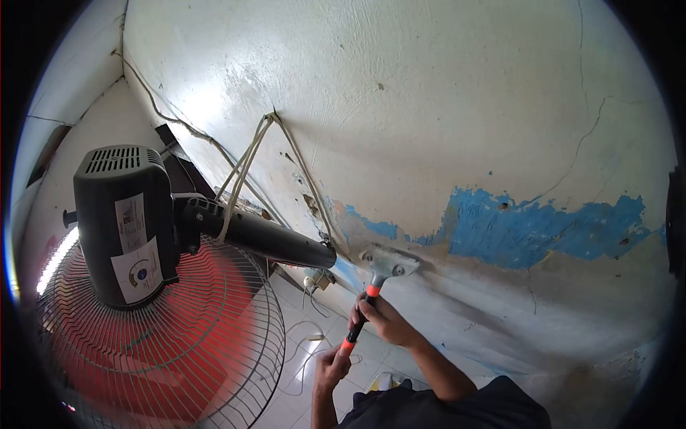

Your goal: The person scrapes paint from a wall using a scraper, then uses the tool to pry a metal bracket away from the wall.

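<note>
Scraper [379,275] is being held at the wall [500,300] by right hand [382,320] and left hand [332,367], fingers curling around its handle [355,331], spaced apparently for leverage

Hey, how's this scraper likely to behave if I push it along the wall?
The scraper probably feels stiff: its handle runs straight between the left hand and the right hand. It may be top-heavy, with a broad, metallic-looking head at the far end. It likely won't slip easily, as both hands grip it.
</note>
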`<action>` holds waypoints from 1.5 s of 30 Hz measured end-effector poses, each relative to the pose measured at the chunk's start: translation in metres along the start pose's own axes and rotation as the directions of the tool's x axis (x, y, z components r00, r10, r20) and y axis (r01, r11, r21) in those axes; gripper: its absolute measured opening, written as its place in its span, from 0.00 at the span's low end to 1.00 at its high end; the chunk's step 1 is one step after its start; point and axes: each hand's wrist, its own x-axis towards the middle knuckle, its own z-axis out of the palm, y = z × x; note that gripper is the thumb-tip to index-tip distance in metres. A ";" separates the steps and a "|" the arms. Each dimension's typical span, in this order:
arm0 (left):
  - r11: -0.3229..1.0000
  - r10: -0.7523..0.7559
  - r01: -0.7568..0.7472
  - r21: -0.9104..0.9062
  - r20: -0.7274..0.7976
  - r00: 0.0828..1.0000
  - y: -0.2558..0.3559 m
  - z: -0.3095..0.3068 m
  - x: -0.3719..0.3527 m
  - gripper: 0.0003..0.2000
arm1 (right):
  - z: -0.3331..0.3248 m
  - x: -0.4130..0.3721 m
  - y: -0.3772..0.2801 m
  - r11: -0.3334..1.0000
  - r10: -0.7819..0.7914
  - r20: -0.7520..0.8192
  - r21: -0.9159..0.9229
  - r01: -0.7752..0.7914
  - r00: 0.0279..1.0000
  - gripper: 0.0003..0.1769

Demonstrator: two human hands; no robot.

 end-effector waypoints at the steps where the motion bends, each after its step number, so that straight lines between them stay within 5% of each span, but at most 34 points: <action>1: 0.999 -0.054 0.054 0.008 -0.024 0.998 -0.006 0.003 -0.003 0.19 | -0.002 -0.003 0.009 1.000 0.010 -0.008 -0.018 -0.011 1.000 0.12; 9: 0.994 0.089 -0.085 0.068 -0.059 0.994 0.038 0.002 -0.001 0.20 | 0.013 0.013 -0.037 0.997 -0.078 0.034 -0.012 0.079 0.996 0.11; 14: 0.999 -0.051 0.051 0.002 -0.050 0.997 0.003 0.004 -0.006 0.19 | 0.006 -0.007 0.010 0.997 -0.007 -0.069 0.080 0.013 0.998 0.10; 19: 0.996 0.008 -0.005 -0.093 0.029 1.000 0.041 0.014 -0.005 0.20 | 0.012 0.001 -0.043 0.999 -0.037 0.009 0.005 0.037 0.999 0.11; 21: 0.997 0.065 -0.066 0.035 0.040 0.997 0.032 0.004 -0.004 0.23 | 0.009 0.003 -0.044 0.999 -0.033 0.041 0.027 0.032 0.999 0.12; 26: 0.998 -0.029 0.030 -0.053 0.014 0.999 0.000 0.018 -0.015 0.23 | 0.001 -0.010 -0.002 0.999 0.034 -0.017 0.041 -0.033 0.999 0.12; 33: 0.982 0.015 0.001 -0.187 0.085 0.996 0.025 0.028 -0.007 0.21 | 0.009 -0.001 -0.042 1.000 -0.008 0.007 0.024 0.007 1.000 0.13; 41: 0.990 -0.092 0.095 -0.102 0.036 0.995 0.002 0.028 -0.021 0.21 | -0.002 -0.014 0.002 0.999 0.019 -0.040 0.037 -0.018 0.999 0.14; 45: 0.994 -0.026 0.028 -0.103 0.026 0.999 0.018 0.031 -0.014 0.21 | 0.005 -0.007 -0.038 1.000 -0.014 -0.026 0.001 0.014 1.000 0.13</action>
